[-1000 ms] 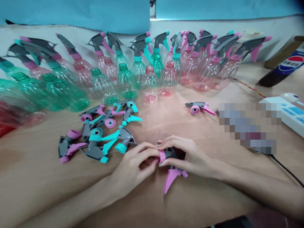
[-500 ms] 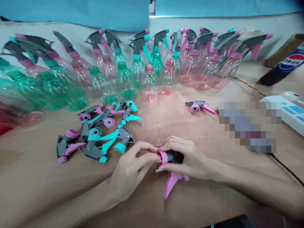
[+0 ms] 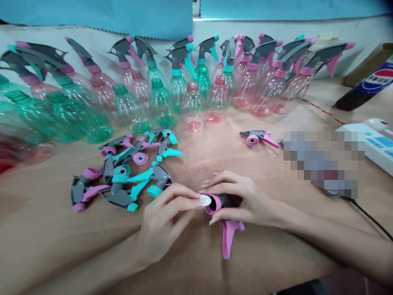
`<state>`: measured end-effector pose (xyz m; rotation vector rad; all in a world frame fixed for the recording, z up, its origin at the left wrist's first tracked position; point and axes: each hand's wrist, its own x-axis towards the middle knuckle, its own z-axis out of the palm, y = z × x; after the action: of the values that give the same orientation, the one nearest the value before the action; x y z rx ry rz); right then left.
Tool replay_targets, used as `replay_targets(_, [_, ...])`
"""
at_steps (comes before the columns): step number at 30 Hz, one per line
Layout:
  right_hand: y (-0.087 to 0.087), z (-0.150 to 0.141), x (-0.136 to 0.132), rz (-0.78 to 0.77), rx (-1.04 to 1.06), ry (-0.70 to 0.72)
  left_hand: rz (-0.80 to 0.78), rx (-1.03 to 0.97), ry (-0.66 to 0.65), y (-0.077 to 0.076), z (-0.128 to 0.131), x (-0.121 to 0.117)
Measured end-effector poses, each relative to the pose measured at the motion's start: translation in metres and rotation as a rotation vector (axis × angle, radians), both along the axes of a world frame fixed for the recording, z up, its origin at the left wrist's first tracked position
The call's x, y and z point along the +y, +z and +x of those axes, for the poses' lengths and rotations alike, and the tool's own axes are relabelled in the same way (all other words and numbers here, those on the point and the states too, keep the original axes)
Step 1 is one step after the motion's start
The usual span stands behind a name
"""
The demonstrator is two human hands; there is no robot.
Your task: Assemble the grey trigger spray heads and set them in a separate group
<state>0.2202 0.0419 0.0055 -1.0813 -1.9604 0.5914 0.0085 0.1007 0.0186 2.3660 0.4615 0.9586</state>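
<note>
Between the thumb and fingers of my left hand is a small white disc, right at the mouth of a pink collar. That collar belongs to a grey and pink trigger spray head, which my right hand grips around its grey neck. Its pink trigger points down toward me. The collar's opening faces left and looks dark inside. Left of my hands lies a loose pile of spray heads, grey with pink or turquoise parts. One more pink and grey spray head lies farther off.
Clear green and pink bottles stand along the back, several with spray heads on. A cola bottle, a white power strip and a blurred-out object with a black cable are at the right.
My left hand has drawn back slightly left from the collar, and the white disc now shows outside it. The held spray head has turned, its trigger swinging a little right.
</note>
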Motion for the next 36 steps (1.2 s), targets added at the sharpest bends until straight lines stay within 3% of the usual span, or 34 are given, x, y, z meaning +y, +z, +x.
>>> replay_targets(4, [0.0001,0.0024,0.0009,-0.039,0.022,-0.042,0.022,-0.058,-0.051,0.0039,0.0032,-0.0006])
replay_targets(12, [-0.0006,-0.0021,0.0005,-0.093,0.091,0.051,0.043,-0.159,-0.13,0.0033,0.0054,-0.0013])
replay_targets(19, [-0.0045,-0.001,-0.001,-0.054,0.109,0.05,0.116,-0.058,-0.216,0.0038,0.0044,-0.002])
replay_targets(25, [-0.001,-0.0015,-0.0016,-0.053,0.089,0.071,0.217,-0.041,-0.142,0.0038,0.0041,-0.0025])
replay_targets(33, [-0.0017,-0.0019,-0.0038,-0.027,0.079,0.061,0.085,-0.061,0.011,0.005,0.0076,-0.0039])
replay_targets(36, [-0.0018,-0.0024,-0.005,-0.01,0.051,0.048,0.055,-0.023,0.011,0.0049,0.0096,-0.0035])
